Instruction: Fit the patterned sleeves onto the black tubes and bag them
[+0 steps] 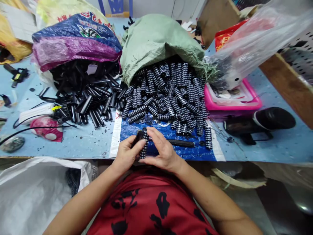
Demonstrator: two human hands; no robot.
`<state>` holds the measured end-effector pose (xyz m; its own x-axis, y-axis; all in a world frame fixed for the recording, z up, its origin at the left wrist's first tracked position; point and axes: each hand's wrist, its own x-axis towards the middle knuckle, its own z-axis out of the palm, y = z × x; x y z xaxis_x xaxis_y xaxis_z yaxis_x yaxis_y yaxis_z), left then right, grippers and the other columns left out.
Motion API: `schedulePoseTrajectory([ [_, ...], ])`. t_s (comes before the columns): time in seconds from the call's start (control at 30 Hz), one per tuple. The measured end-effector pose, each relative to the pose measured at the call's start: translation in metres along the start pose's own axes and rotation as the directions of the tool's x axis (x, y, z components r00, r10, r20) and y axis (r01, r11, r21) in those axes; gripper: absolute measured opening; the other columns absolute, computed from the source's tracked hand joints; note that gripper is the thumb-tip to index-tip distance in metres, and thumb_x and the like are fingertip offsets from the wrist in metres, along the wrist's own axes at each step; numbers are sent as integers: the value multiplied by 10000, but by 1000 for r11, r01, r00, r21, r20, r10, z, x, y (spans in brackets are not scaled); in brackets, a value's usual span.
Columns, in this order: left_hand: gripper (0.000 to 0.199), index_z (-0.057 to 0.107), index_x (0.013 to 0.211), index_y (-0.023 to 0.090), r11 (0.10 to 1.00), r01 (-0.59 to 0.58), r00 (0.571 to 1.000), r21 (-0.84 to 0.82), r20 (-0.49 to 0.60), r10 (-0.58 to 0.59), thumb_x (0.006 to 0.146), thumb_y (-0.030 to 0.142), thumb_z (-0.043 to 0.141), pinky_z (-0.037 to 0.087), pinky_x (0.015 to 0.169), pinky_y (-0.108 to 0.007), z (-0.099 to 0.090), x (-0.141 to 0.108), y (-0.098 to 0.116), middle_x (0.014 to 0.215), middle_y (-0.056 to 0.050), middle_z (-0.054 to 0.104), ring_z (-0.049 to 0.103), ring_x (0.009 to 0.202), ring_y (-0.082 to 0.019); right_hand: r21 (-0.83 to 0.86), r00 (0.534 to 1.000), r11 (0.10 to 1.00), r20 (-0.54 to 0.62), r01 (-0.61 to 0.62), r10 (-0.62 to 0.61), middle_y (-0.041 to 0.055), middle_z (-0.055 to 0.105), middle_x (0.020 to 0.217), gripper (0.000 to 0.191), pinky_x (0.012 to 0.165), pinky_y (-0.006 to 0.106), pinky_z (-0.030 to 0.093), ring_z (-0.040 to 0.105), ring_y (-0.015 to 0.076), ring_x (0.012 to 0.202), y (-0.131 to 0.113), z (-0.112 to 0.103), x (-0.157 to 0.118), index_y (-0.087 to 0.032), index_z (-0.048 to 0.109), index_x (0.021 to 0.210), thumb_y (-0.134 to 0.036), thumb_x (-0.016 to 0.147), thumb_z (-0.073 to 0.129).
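Low over the front of the table, my left hand (127,150) is closed around a smooth black piece (137,137) and a black cylinder with rows of white numerals (144,148). The left thumb presses on the cylinder's side. My right hand (162,150) is curved around the cylinder's other side, fingertips at its top end and thumb at its bottom end. Just beyond the hands lies a tool with a black handle (181,143) and a thin metal shaft. Behind it, many similar numbered cylinders (168,104) spill from a green woven sack (158,39).
Black tubular parts (85,104) spill from a purple-and-blue bag (78,49) at left. A pink basket (232,106) and a black cylindrical device (261,124) stand at right. Under the work lies a blue sheet (127,133). A white sack (36,186) gapes below the table's left edge.
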<state>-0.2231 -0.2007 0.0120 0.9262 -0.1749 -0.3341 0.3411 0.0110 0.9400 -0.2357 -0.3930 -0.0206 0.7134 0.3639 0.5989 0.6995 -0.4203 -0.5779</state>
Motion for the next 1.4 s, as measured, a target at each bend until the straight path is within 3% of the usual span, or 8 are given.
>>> schedulePoseTrajectory([
  [0.23,440,710,934,153,992,-74,993,-103,-100,63,903,591,685,462,695,-214,11,-3,-10,788,-7,637,545,718,-104,-102,997,994,-56,46,-52,241,474,1535,1035,1171,457,492,477,306,1459,-10,4,1,-123,245,1649,-428,841,817],
  [0.6,541,644,1025,173,861,271,962,-430,140,-233,656,450,926,573,602,-301,-4,2,-6,809,-24,730,696,620,-177,-145,999,989,37,22,-17,240,455,1561,1076,1165,510,488,459,343,1469,-7,9,2,-136,202,1657,-534,844,784],
  [0.77,370,688,996,171,990,-143,987,15,-74,144,782,442,821,544,737,-292,-37,18,-16,861,-33,729,676,738,-155,-439,991,893,34,-101,129,192,647,1341,636,1046,509,516,597,344,1282,8,0,-16,-124,507,1457,-425,935,710],
  [0.87,221,741,986,185,784,-282,937,552,-16,349,833,341,761,497,834,-327,-67,30,-14,923,-48,733,661,860,-185,-606,980,789,77,-101,185,102,714,983,168,803,383,526,654,246,890,14,-6,-24,-143,668,1109,-244,977,643],
  [1.0,247,777,949,202,558,-197,978,806,123,168,764,358,829,440,775,-315,-88,41,-1,922,-43,723,635,856,-198,-519,996,851,-9,-78,85,102,691,933,170,783,317,513,625,201,829,6,-7,-8,-102,631,1147,-159,993,585],
  [1.13,316,737,852,186,631,-102,989,769,146,-18,707,440,857,324,605,-265,-87,48,5,675,26,596,499,624,-131,-472,995,879,-99,-64,19,85,699,947,174,784,278,506,639,176,832,-4,2,16,-128,620,1166,-143,1011,543],
  [1.27,331,667,764,175,742,-94,988,664,156,-14,662,419,866,246,564,-253,-85,54,2,587,53,499,408,559,-107,-591,988,807,117,-17,106,50,653,769,163,675,288,467,603,168,689,-8,10,26,-157,667,1029,-216,1040,516],
  [1.4,346,614,681,176,747,-114,979,655,202,-28,585,359,891,222,573,-259,-88,65,5,565,59,460,365,566,-107,-426,998,903,6,59,-62,100,737,998,363,779,311,535,679,206,859,-18,10,27,-160,573,1363,-172,1002,536],
])
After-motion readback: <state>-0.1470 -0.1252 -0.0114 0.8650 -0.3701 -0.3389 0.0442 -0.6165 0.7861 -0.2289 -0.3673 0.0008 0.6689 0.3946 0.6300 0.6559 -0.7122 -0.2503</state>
